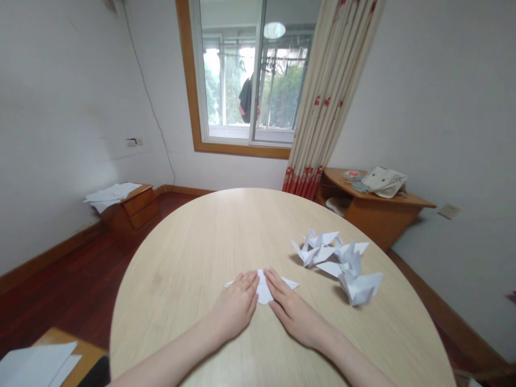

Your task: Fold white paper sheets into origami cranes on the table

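Observation:
A partly folded white paper (264,290) lies flat on the round wooden table (193,258). My left hand (236,307) rests on its left part, fingers stretched out and pressed flat. My right hand (292,310) lies on its right part, fingers also flat and together. Only the paper's middle and its two side tips show between and beyond the hands. To the right of my right hand sits a cluster of folded white paper cranes (338,260).
A low wooden nightstand (135,207) with papers on top stands at the left wall. A wooden side table (374,207) with a bag is at the right, beside a curtain (322,107). White sheets (32,365) lie at the lower left.

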`<state>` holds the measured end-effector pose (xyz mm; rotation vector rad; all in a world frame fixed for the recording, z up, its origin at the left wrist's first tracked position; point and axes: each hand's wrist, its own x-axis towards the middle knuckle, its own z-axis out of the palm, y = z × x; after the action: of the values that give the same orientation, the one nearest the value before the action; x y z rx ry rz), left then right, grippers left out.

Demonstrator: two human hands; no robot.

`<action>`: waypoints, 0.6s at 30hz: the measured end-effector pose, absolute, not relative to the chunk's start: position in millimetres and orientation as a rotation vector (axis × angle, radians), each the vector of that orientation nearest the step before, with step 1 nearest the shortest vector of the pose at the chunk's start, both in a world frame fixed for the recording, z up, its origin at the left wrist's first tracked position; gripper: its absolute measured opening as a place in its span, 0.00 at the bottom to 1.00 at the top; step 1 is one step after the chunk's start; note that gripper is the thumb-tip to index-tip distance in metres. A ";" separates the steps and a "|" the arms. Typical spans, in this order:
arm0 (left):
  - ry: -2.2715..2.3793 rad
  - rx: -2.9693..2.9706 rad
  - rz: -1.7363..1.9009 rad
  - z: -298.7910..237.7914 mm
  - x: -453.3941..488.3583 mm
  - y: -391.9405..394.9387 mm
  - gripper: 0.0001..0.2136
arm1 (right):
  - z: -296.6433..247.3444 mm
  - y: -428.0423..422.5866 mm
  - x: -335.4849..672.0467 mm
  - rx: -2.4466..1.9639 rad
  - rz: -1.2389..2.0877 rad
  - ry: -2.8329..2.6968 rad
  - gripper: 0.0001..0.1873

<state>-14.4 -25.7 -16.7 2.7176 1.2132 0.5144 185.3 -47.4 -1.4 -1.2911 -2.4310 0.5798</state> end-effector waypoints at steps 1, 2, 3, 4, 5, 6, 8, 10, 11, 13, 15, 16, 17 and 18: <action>1.213 2.718 0.510 -19.8 -14.1 -26.2 0.20 | -0.7 -47.5 185.0 -1.292 0.573 -2.442 0.31; 1.212 2.719 0.507 -22.8 -13.8 -26.5 0.21 | -0.2 -47.4 184.7 -1.295 0.559 -2.458 0.31; 1.214 2.720 0.504 -25.6 -13.4 -26.8 0.21 | 0.0 -47.3 184.6 -1.300 0.536 -2.481 0.30; 1.221 2.720 0.499 -27.9 -13.1 -27.1 0.21 | -0.1 -47.0 184.5 -1.308 0.505 -2.509 0.30; 1.231 2.719 0.490 -29.5 -12.6 -27.5 0.22 | -0.6 -46.8 184.6 -1.320 0.467 -2.537 0.29; 1.242 2.717 0.477 -30.4 -12.1 -27.9 0.22 | -1.4 -46.6 184.7 -1.334 0.429 -2.563 0.29; 1.269 2.713 0.437 -30.1 -11.0 -29.3 0.22 | -3.5 -46.4 185.0 -1.365 0.366 -2.593 0.28; 1.297 2.711 0.385 -28.4 -10.0 -31.0 0.23 | -5.3 -46.7 184.9 -1.397 0.333 -2.597 0.28; 1.311 2.714 0.366 -27.5 -9.7 -31.8 0.23 | -5.7 -46.9 184.6 -1.412 0.324 -2.595 0.27; 1.330 2.727 0.358 -26.7 -9.7 -32.9 0.22 | -5.1 -47.6 183.7 -1.440 0.323 -2.592 0.27; 1.319 2.749 0.381 -26.6 -10.7 -32.8 0.22 | -2.9 -48.1 182.7 -1.461 0.344 -2.599 0.27; 1.301 2.758 0.393 -26.3 -11.4 -32.2 0.22 | -1.4 -48.2 182.3 -1.469 0.359 -2.603 0.27; 1.277 2.763 0.397 -25.7 -12.3 -31.3 0.22 | 0.0 -48.3 182.1 -1.476 0.373 -2.605 0.27; 1.251 2.762 0.394 -24.6 -13.2 -30.2 0.23 | 1.3 -48.3 182.1 -1.479 0.382 -2.602 0.27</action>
<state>-13.2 -30.2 -24.6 2.7624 1.2514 0.3936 182.1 -48.3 1.3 -1.4789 -2.6022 0.3819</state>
